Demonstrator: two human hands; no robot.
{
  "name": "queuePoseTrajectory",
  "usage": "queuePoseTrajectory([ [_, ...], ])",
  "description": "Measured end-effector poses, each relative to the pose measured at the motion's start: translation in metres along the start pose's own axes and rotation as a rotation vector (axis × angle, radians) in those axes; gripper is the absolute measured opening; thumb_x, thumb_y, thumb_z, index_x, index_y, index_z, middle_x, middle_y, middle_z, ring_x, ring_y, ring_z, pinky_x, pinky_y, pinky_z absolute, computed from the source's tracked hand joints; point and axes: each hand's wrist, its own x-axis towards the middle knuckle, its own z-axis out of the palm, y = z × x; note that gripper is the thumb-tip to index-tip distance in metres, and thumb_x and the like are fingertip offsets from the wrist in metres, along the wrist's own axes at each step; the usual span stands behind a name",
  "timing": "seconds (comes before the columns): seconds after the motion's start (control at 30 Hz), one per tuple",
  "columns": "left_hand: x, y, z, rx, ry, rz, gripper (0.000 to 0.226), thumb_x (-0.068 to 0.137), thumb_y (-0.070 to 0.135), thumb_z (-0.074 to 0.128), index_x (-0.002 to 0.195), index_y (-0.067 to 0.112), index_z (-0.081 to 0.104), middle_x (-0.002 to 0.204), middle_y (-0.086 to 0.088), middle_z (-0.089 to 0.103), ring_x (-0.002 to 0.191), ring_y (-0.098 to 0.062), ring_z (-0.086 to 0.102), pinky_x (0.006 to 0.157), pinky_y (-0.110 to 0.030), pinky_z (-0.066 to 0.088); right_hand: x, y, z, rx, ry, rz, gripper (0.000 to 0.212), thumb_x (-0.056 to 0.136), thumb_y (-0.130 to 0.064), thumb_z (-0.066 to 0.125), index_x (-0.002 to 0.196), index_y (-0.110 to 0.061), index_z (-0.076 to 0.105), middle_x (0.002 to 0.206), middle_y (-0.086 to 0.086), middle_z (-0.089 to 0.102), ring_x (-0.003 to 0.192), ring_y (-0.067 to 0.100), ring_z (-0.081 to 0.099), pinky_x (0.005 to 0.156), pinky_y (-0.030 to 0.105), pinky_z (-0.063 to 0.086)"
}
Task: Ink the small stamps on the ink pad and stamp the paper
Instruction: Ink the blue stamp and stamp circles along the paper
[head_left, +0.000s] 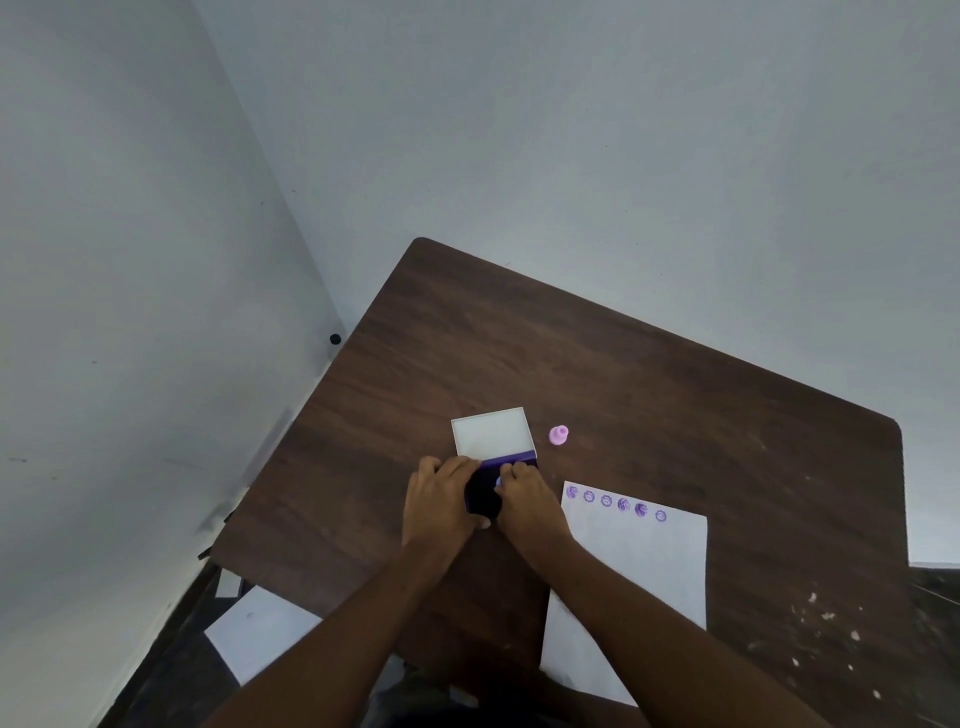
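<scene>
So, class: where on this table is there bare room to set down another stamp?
Bare wood lies beyond the ink pad and pink stamp, and right of the paper. Crowded where both hands meet the pad.

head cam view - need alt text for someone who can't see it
Two bare hands meet over an open purple ink pad on a dark wooden table: the left hand steadies it while the right hand presses a small stamp into it. A pink stamp stands behind, and paper to the right carries a row of six purple prints.
</scene>
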Motion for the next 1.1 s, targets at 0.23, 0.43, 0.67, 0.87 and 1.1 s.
queuePoseTrajectory([
  [0.23, 0.001, 0.003, -0.001, 0.051, -0.010, -0.006, 0.083, 0.050, 0.052, 0.083, 0.125, 0.028, 0.055, 0.123, 0.008, 0.061, 0.107, -0.018, 0.046, 0.084, -0.030, 0.039, -0.001, -0.002, -0.003, 0.026, -0.004, 0.028, 0.054, 0.091, -0.021, 0.061, 0.138, -0.008, 0.040, 0.144, 0.013, 0.045, 0.132, 0.027, 0.042, 0.110, 0.036, 0.035],
  [0.43, -0.003, 0.002, -0.002, 0.046, -0.022, -0.008, 0.096, 0.051, 0.060, 0.078, 0.135, 0.028, 0.043, 0.137, 0.005, 0.051, 0.122, -0.022, 0.039, 0.096, -0.037, 0.035, -0.024, 0.003, -0.025, 0.543, 0.114, 0.236, 0.035, 0.094, -0.032, 0.056, 0.121, -0.009, 0.059, 0.121, 0.008, 0.063, 0.112, 0.023, 0.059, 0.100, 0.030, 0.044],
  [0.67, -0.001, 0.038, -0.017, -0.140, 0.019, 0.055, 0.076, 0.063, 0.066, 0.071, 0.130, 0.038, 0.050, 0.131, 0.014, 0.054, 0.120, -0.015, 0.039, 0.092, -0.029, 0.029, -0.063, 0.038, -0.043, 2.064, 0.043, 0.444, 0.019, 0.088, -0.018, 0.063, 0.093, -0.003, 0.075, 0.075, 0.010, 0.064, 0.066, 0.016, 0.056, 0.071, 0.030, 0.048],
  [0.87, 0.016, 0.081, -0.025, -0.218, 0.066, 0.136, 0.069, 0.064, 0.056, 0.080, 0.124, 0.029, 0.059, 0.124, 0.006, 0.063, 0.116, -0.016, 0.050, 0.095, -0.030, 0.037, -0.083, 0.074, -0.046, 2.535, 0.162, 0.418, 0.027, 0.076, -0.012, 0.071, 0.099, 0.001, 0.073, 0.080, 0.013, 0.068, 0.066, 0.017, 0.057, 0.066, 0.025, 0.051],
  [1.1, 0.029, 0.117, -0.017, -0.269, 0.015, 0.197, 0.065, 0.065, 0.050, 0.082, 0.124, 0.032, 0.059, 0.127, 0.006, 0.063, 0.110, -0.009, 0.050, 0.089, -0.027, 0.036, -0.111, 0.106, -0.041, 2.750, 0.239, 0.311, 0.027, 0.082, -0.010, 0.068, 0.106, 0.002, 0.068, 0.079, 0.014, 0.067, 0.065, 0.019, 0.060, 0.061, 0.025, 0.053],
])
